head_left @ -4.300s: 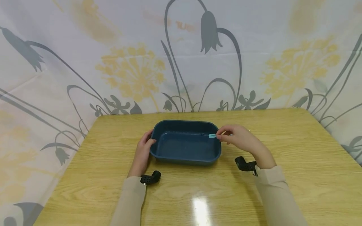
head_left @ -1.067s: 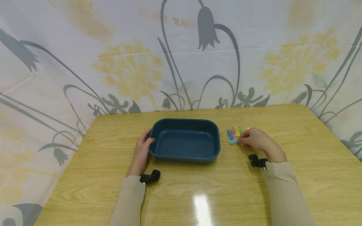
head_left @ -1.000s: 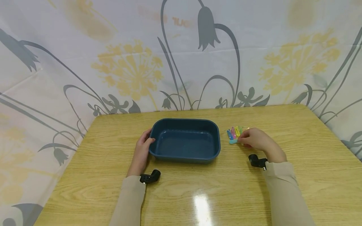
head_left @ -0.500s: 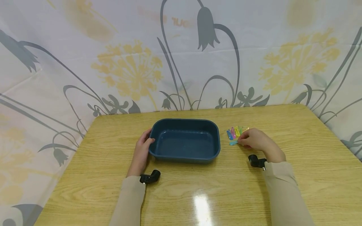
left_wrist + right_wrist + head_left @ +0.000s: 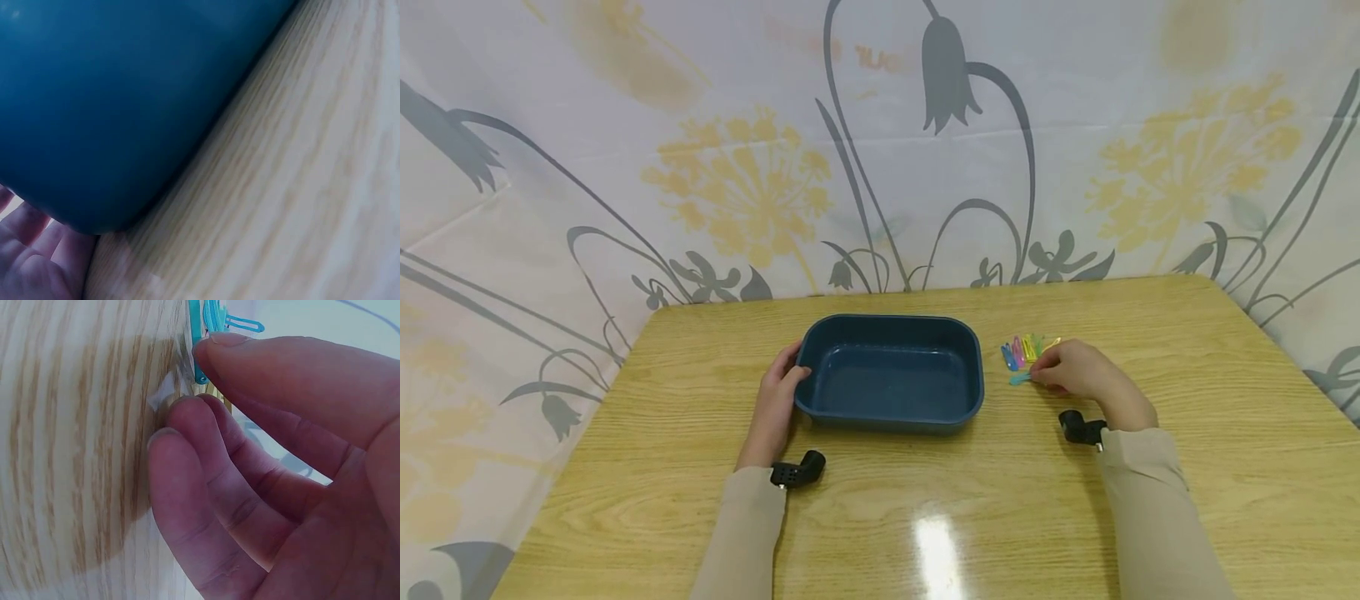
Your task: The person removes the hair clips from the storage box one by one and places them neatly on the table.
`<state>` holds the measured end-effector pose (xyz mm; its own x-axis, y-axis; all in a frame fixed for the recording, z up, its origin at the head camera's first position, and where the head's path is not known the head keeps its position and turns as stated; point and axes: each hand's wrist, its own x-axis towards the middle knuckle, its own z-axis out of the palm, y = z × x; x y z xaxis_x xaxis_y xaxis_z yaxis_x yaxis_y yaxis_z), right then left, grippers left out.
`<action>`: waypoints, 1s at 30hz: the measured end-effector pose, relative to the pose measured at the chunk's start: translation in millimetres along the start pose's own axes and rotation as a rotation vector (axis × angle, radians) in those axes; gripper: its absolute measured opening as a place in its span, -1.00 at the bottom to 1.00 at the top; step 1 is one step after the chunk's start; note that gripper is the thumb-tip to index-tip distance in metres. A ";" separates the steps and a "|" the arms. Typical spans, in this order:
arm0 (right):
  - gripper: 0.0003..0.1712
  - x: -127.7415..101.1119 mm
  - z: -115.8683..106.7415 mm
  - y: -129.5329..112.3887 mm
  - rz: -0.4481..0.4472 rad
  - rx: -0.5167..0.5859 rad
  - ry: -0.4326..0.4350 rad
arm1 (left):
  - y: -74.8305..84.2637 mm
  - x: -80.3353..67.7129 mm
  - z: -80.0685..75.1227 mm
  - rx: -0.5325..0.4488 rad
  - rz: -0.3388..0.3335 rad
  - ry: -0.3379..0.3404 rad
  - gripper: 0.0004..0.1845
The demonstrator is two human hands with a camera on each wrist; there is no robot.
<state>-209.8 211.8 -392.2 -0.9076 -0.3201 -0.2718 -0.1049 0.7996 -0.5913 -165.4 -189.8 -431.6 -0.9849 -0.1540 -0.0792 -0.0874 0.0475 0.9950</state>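
Note:
My left hand (image 5: pixel 777 402) grips the left wall of a dark blue rectangular basin (image 5: pixel 891 427), thumb over the rim and fingers outside. In the left wrist view, its fingers (image 5: pixel 47 244) lie against the basin's corner. My right hand (image 5: pixel 1080 377) pinches one end of a light blue snap hair clip (image 5: pixel 1019 379) low over the table. In the right wrist view, the thumb is on a teal clip (image 5: pixel 196 337), and the other fingers curl beneath. Just behind lie more hair clips: blue (image 5: pixel 1009 357), pink (image 5: pixel 1018 351), yellow (image 5: pixel 1028 347) and green (image 5: pixel 1038 344), partly hidden by the hand.
The basin stands on a wood-grain table (image 5: pixel 880 517), left of the clips. A patterned curtain (image 5: pixel 880 167) hangs along the table's back edge. Each wrist carries a black camera, one (image 5: pixel 800 470) on the left and one (image 5: pixel 1081 427) on the right.
Since the earliest frame, my right hand has moved right, from the basin's right rim with a light blue clip to the row of clips. Lately that clip has shifted slightly. The left hand stays put.

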 end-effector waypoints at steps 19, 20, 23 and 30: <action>-0.79 1.1 0.8 2.1 -0.010 0.022 0.015 | 13.8 -7.7 2.2 -0.029 -0.025 -0.024 -0.51; -0.79 0.9 0.1 1.9 -0.010 0.019 0.014 | 13.9 -7.5 2.7 -0.029 -0.022 -0.021 -0.51; -0.80 0.4 -1.7 1.9 -0.020 0.006 0.017 | 4.4 -0.9 2.5 -0.029 -0.002 -0.009 -0.51; -0.81 0.7 0.4 3.1 -0.028 -0.011 0.032 | 1.0 -0.8 2.8 0.030 0.035 0.013 -0.47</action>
<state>-210.7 213.8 -394.5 -0.9167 -0.3265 -0.2304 -0.1353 0.7962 -0.5898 -165.1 -186.8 -430.7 -0.9854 -0.1645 -0.0430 -0.0573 0.0831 0.9949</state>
